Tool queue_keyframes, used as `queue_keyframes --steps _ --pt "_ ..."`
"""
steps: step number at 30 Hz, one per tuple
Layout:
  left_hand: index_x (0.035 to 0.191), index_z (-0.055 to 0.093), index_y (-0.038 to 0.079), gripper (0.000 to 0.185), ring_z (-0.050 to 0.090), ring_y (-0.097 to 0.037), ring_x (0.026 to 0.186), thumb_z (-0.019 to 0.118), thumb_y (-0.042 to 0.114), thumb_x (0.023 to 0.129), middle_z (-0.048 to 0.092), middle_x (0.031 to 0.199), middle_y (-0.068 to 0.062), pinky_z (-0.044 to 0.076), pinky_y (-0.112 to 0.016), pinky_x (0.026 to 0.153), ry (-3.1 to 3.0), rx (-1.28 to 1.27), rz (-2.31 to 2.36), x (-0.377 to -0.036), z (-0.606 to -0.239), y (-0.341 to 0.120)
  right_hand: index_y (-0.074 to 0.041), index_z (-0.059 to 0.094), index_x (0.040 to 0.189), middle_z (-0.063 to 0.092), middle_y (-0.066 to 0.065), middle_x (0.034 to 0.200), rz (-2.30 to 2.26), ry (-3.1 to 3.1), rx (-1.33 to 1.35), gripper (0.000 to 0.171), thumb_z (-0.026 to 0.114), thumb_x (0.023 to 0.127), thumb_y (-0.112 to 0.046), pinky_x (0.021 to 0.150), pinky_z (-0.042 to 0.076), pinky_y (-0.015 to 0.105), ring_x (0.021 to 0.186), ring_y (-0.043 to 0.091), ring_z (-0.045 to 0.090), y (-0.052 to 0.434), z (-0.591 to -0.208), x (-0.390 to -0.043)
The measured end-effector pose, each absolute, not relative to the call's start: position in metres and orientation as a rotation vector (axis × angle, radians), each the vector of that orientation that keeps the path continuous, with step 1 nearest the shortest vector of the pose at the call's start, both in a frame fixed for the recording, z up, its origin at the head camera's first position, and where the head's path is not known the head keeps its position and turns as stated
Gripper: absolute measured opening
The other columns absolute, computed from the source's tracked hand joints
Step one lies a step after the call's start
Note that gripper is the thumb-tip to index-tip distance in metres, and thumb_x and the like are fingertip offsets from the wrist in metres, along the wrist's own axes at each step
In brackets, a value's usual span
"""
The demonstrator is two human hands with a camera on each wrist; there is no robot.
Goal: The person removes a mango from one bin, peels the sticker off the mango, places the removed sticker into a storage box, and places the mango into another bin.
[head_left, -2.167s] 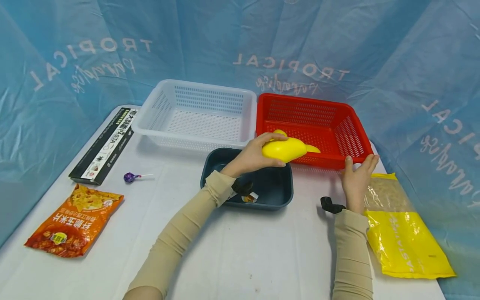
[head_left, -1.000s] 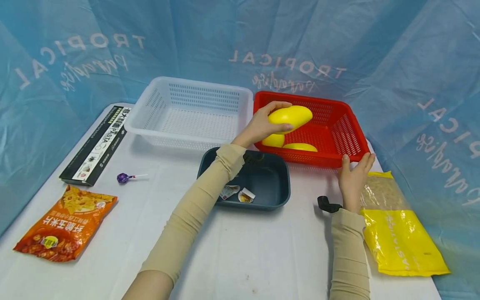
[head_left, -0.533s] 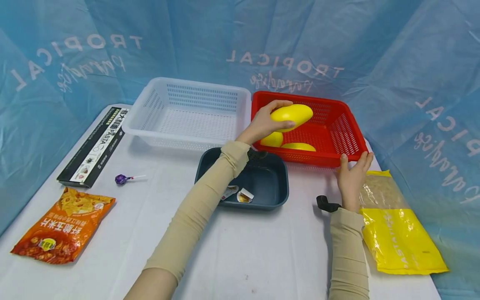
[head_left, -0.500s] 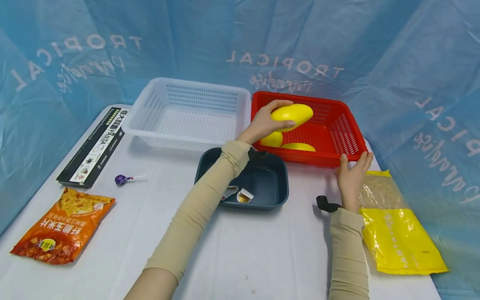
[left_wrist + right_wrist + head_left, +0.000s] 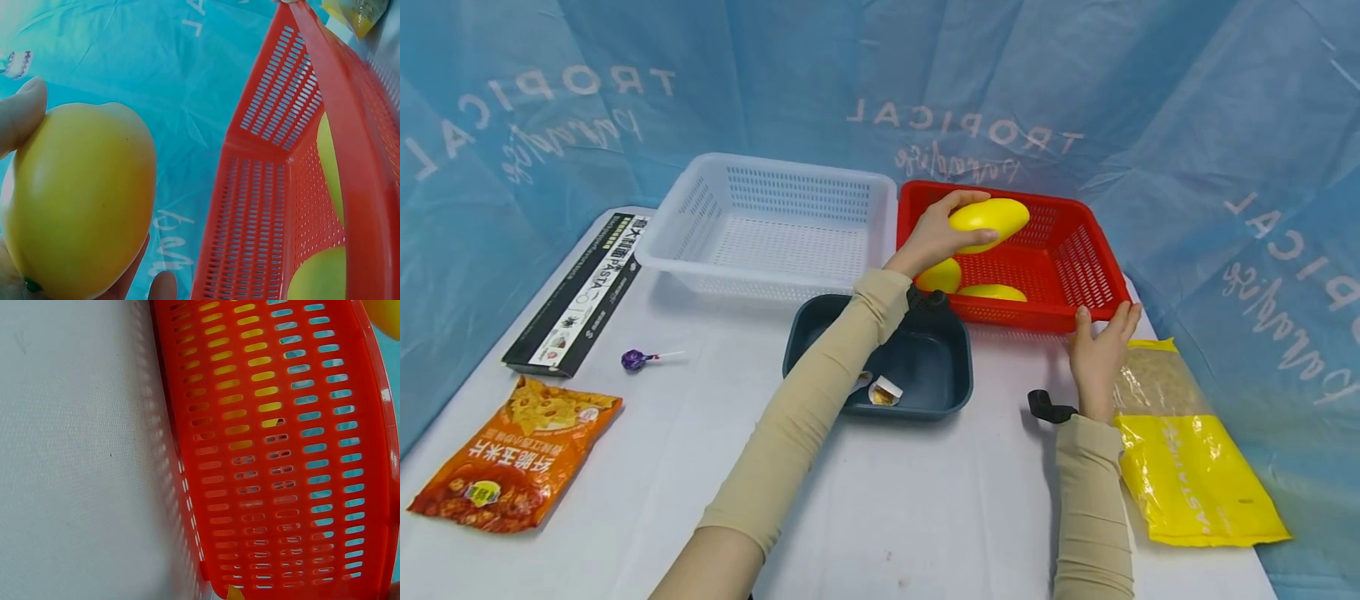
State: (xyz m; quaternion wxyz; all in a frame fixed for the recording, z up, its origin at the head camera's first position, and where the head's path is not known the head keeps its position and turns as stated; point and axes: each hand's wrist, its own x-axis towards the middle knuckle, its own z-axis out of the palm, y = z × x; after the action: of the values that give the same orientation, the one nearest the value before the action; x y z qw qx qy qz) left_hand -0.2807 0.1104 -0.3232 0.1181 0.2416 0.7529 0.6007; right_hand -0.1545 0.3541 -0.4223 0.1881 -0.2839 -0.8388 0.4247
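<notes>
My left hand holds a yellow mango above the red basket, thumb on the near side and fingers on the far side. In the left wrist view the held mango looks smooth, with a small green spot at its lower end. Two more yellow fruits lie inside near the basket's front wall: a rounder one and a mango-like one, partly hidden by that wall. At the basket's front right corner, my right hand grips the rim between thumb and fingers.
Left of the red basket stands a white basket. A dark bin with wrapper scraps sits in front. Leftward lie a pasta box, a lollipop and a snack bag; a yellow pasta bag lies at right.
My left hand has carried the mango up and away from above the dark bin to over the red basket, then slightly higher. My right hand stays at the basket corner.
</notes>
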Motion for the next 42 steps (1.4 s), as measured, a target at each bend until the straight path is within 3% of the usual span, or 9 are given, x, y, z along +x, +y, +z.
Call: queue_keyframes --steps 31,42 --pt "0.144 0.044 0.019 0.064 0.048 -0.019 0.12 0.072 0.028 0.087 0.043 0.148 -0.001 0.049 -0.027 0.093 2.195 0.698 1.754 -0.317 -0.304 0.121 -0.013 -0.002 0.156 -0.012 0.003 0.164 1.193 -2.355 -0.776 0.078 0.04 0.1 -0.047 0.123 0.012 0.049 0.153 0.024 -0.001 0.356 -0.424 -0.156" --pt "0.146 0.042 0.022 0.067 0.047 -0.018 0.124 0.072 0.028 0.087 0.038 0.153 0.003 0.048 -0.028 0.096 2.168 0.637 1.715 -0.33 -0.305 0.116 -0.016 -0.002 0.157 -0.012 0.0 0.165 1.192 -2.363 -0.806 0.078 0.041 0.099 -0.047 0.121 0.016 0.049 0.153 0.026 0.002 0.356 -0.423 -0.156"
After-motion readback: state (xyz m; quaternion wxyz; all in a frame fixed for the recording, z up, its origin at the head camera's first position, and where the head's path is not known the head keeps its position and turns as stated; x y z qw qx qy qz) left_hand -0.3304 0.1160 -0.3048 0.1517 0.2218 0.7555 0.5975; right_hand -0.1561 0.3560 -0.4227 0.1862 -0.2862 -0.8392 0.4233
